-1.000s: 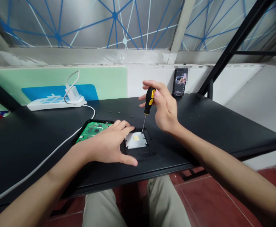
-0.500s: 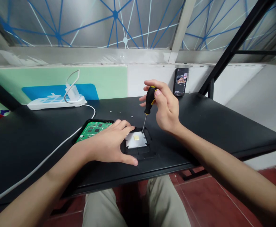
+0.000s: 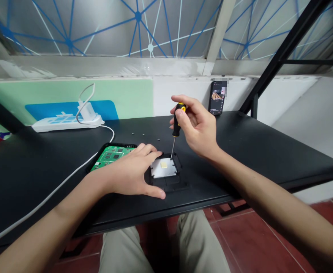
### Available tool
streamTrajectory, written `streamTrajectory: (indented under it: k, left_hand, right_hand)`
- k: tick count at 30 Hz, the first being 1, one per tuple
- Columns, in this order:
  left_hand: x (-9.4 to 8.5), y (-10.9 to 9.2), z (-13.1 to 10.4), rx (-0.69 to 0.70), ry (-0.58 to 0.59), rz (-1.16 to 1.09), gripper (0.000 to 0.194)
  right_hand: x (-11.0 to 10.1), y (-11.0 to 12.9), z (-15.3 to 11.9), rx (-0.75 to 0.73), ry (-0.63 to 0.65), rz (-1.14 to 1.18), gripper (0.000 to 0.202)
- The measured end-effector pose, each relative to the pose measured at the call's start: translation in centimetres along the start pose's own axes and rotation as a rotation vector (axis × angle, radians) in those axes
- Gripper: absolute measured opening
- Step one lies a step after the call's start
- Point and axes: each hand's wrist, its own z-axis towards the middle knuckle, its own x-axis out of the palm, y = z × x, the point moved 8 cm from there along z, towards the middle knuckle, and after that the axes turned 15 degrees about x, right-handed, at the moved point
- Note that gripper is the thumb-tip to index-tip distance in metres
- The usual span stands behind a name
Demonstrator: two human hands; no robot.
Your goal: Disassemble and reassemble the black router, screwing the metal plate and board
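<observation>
Your right hand (image 3: 199,128), just right of the centre of the frame, has its grip narrowed around the black-and-yellow screwdriver (image 3: 176,131), thumb and fingers wrapping the handle. The tool's long axis runs steeply, the handle leaning a little to the right and the shank pointing down to the upper right corner of the silver plate (image 3: 169,173). That corner lies below the right grip and slightly left of it, the relation that matters most here; whether the tip is seated there you cannot tell.

The plate, with a pale yellow pad (image 3: 163,165) on it, sits in the black casing (image 3: 173,185) on the bench (image 3: 260,151), at mid-frame. Your left hand (image 3: 133,168) is spread wide along the casing's left side, its thumb by the lower edge, while your right is nearer that corner.
</observation>
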Motion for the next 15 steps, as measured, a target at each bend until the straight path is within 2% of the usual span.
streamTrajectory:
  k: [6, 15]
  left_hand:
    - [-0.05, 0.0, 0.03, 0.001, -0.008, 0.017, 0.1]
    - [0.29, 0.11, -0.02, 0.016, -0.005, 0.031, 0.101]
  right_hand:
    - [0.58, -0.05, -0.24, -0.002, 0.086, -0.076, 0.035]
    - [0.74, 0.79, -0.21, -0.033, 0.064, -0.124, 0.028]
